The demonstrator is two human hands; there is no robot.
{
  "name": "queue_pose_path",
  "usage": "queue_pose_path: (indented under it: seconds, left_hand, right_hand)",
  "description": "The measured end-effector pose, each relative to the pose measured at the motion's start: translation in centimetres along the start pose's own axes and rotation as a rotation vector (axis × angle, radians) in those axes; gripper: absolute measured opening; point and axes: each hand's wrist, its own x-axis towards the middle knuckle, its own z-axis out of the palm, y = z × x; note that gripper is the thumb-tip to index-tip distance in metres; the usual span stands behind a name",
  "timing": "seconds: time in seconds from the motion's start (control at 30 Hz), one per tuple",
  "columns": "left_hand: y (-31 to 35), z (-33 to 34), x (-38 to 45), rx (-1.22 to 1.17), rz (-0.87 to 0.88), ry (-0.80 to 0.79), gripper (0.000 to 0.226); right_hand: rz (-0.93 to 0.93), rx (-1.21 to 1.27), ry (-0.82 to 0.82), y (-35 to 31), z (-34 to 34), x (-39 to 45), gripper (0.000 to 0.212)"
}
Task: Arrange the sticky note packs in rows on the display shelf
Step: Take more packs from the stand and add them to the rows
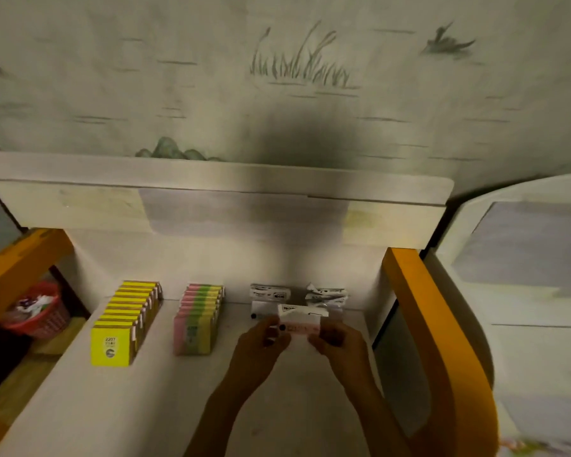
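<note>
On the white display shelf (165,407) a row of several yellow sticky note packs (126,321) stands upright at the left. Beside it runs a row of pink, green and yellow packs (199,319). Further right, white packs (270,294) stand near the back wall, with another small white group (326,295) next to them. My left hand (267,338) and my right hand (338,338) both grip one white pack (302,319) by its two ends, just in front of the white groups and a little above the shelf.
Orange side panels (439,341) frame the shelf on the right and on the left (17,268). A red basket (38,311) with small items sits lower left. A white ledge (211,179) runs above the shelf back. A white cabinet (524,258) stands to the right.
</note>
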Motion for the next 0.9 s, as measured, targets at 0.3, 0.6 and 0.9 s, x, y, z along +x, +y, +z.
queue_pose_path:
  seconds: [0.3,0.6,0.9]
  left_hand:
    - [-2.4,-1.0,-0.9,0.665,0.161,0.066,0.047]
    - [-3.4,-1.6,-1.2,0.622,0.11,0.067,0.043]
    - [-3.7,-1.3,-1.4,0.607,0.136,0.111,0.038]
  right_hand:
    - [0.055,-0.149,0.204,4.3,-1.6,2.1,0.024]
    - [-0.038,-0.285,0.351,5.0,-0.7,2.0,0.019]
    - [-0.065,-0.374,0.368,5.2,-0.1,2.9,0.016]
